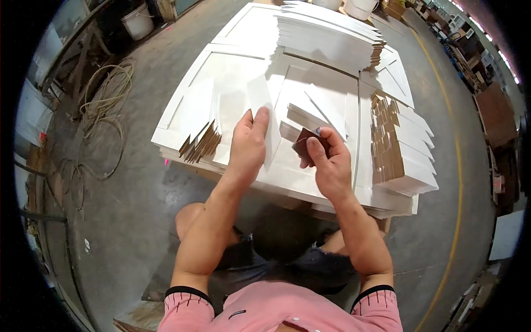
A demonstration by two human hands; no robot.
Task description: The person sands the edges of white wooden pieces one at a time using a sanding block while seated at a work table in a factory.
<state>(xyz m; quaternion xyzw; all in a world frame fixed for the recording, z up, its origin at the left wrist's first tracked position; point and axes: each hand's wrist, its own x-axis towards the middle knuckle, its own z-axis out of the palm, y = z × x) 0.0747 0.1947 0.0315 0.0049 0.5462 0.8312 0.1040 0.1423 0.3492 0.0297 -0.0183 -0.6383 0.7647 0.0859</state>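
Note:
My left hand [247,145] is closed around a narrow white-painted board [272,137], thumb on its near face, and holds it tilted above the white panels. In my right hand [333,163], pinched between thumb and fingers, is a folded piece of dark reddish-brown sandpaper [301,146]. The sandpaper is apart from the board, to its right. Beyond my right hand, a few loose white strips [326,108] lie on a white panel door [345,91]. A leaning row of white boards with brown edges [200,141] lies just left of my left hand.
More white boards stand in a long row [326,39] at the far side and in a stack [406,149] at the right. Coiled hose [105,94] lies on the concrete floor at left, near a white bucket [137,22]. A yellow floor line [454,166] runs along the right.

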